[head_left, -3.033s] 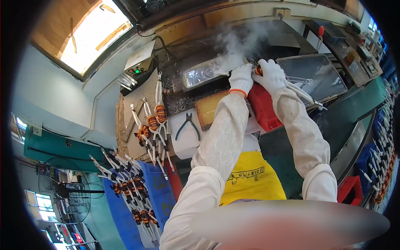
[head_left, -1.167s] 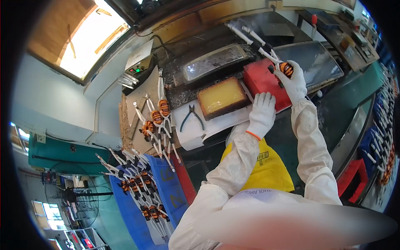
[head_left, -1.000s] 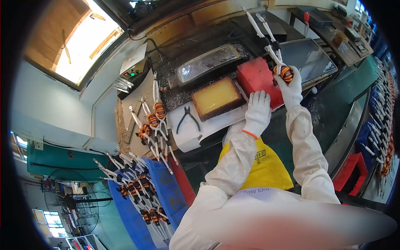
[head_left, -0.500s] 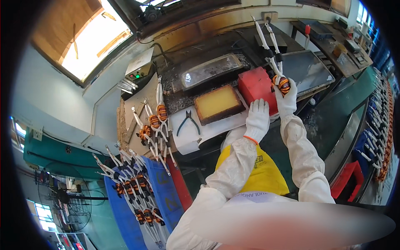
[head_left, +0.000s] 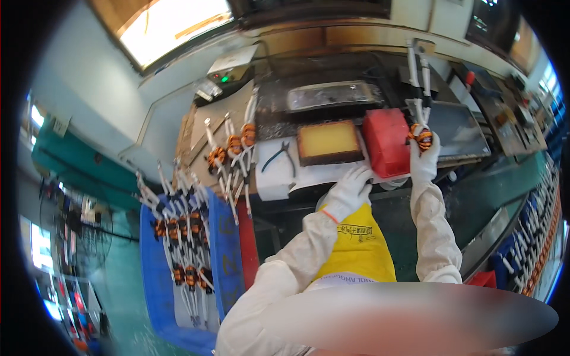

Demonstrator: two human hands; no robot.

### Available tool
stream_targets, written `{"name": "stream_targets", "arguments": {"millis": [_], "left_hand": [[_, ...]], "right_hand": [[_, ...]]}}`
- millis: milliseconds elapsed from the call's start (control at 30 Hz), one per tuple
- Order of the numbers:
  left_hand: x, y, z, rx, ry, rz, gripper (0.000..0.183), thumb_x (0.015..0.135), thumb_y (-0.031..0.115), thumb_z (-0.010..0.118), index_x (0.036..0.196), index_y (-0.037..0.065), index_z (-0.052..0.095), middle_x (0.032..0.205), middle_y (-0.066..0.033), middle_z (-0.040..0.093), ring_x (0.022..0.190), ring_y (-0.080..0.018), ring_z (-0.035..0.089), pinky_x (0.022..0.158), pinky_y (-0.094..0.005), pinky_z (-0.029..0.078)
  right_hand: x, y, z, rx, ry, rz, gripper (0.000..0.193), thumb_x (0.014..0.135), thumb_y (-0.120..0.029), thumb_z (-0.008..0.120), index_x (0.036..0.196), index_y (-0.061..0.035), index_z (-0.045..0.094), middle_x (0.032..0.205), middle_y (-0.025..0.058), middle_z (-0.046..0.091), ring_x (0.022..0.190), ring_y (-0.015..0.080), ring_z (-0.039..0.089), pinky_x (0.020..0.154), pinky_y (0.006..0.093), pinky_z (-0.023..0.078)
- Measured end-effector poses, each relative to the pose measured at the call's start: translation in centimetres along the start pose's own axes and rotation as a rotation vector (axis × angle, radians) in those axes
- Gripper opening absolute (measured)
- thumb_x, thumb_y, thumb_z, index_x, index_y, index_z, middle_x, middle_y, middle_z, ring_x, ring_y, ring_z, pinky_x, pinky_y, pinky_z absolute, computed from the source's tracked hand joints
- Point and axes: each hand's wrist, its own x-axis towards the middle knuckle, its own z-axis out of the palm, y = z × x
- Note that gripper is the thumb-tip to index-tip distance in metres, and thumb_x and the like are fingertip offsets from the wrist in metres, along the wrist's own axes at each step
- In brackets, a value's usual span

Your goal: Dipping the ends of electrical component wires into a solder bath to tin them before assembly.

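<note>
My right hand (head_left: pixel 426 159), in a white glove, grips an orange-and-black wound ring coil (head_left: pixel 420 137) from below. The coil's white leads (head_left: pixel 420 83) point up and away, ending in metal lugs. It is held beside the right side of a red plastic box (head_left: pixel 386 142). My left hand (head_left: pixel 350 193), also white-gloved, is just below and left of the box, over the bench's front edge. Its fingers are bent together, and a small dark spot shows at the fingertips; what it is I cannot make out. Left of the box is a dark-rimmed tray of yellow material (head_left: pixel 328 139).
A metal-rimmed trough with a shiny surface (head_left: pixel 329 95) lies behind the tray. Cutting pliers (head_left: pixel 280 159) rest on white sheeting. Several coils (head_left: pixel 233 144) lie at the bench's left; more fill a blue crate (head_left: pixel 227 261). A grey flat tray (head_left: pixel 457 127) is at right.
My left hand has left the red box's front, moving down and left, its fingers now bent. My right hand still holds the coil upright. The whole view has turned and shifted.
</note>
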Motion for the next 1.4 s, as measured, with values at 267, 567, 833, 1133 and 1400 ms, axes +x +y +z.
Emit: {"name": "stream_targets", "arguments": {"millis": [267,567,833,1133,1400], "left_hand": [[-20.8,-4.6,-11.1,0.378,0.093,-0.454,0.03,0.084,0.009,0.07,0.113,0.006,0.066,0.126,-0.0156,0.065,0.123,-0.0393,0.057,0.104,-0.0465,0.048],[-35.3,-2.2,-15.2,0.719,-0.257,-0.702,0.047,0.078,0.02,0.075,0.123,0.013,0.066,0.155,-0.0256,0.036,0.143,-0.0461,0.033,0.119,-0.0549,0.03],[-34.4,-3.1,-14.5,0.719,-0.109,-0.711,0.02,0.076,0.016,0.072,0.093,0.007,0.067,0.154,-0.0223,0.04,0.141,-0.0442,0.037,0.117,-0.0544,0.034],[-34.7,-3.4,-14.8,0.689,-0.039,-0.741,0.018,0.077,0.017,0.071,0.091,0.007,0.069,0.154,-0.0193,0.041,0.14,-0.0417,0.04,0.116,-0.0531,0.036],[-35.7,-3.8,-14.1,0.615,-0.001,-0.801,0.023,0.083,0.018,0.069,0.102,0.005,0.073,0.151,-0.0187,0.045,0.138,-0.0413,0.042,0.116,-0.0515,0.036]], "right_hand": [[1.8,4.6,0.7,0.183,-0.02,-0.005,0.06,0.09,-0.013,0.079,0.137,0.0057,0.047,0.125,0.0217,0.057,0.111,0.0284,0.06,0.098,0.0402,0.05],[1.6,4.2,1.2,-0.048,0.015,-0.144,0.059,0.089,-0.02,0.081,0.132,0.0088,0.053,0.124,0.0214,0.064,0.109,0.0291,0.066,0.097,0.0375,0.052],[2.3,5.0,0.0,0.016,-0.018,-0.02,0.066,0.09,-0.021,0.081,0.136,0.0086,0.046,0.131,0.0242,0.059,0.114,0.0286,0.064,0.1,0.0379,0.053],[1.2,-0.3,0.0,-0.092,-0.034,0.137,0.067,0.088,-0.02,0.082,0.139,0.0054,0.045,0.13,0.0239,0.063,0.116,0.0306,0.067,0.099,0.0353,0.056],[1.1,1.9,0.3,-0.067,0.028,0.038,0.063,0.087,-0.019,0.083,0.134,0.0041,0.048,0.124,0.0222,0.066,0.112,0.0294,0.068,0.094,0.0367,0.058]]}}
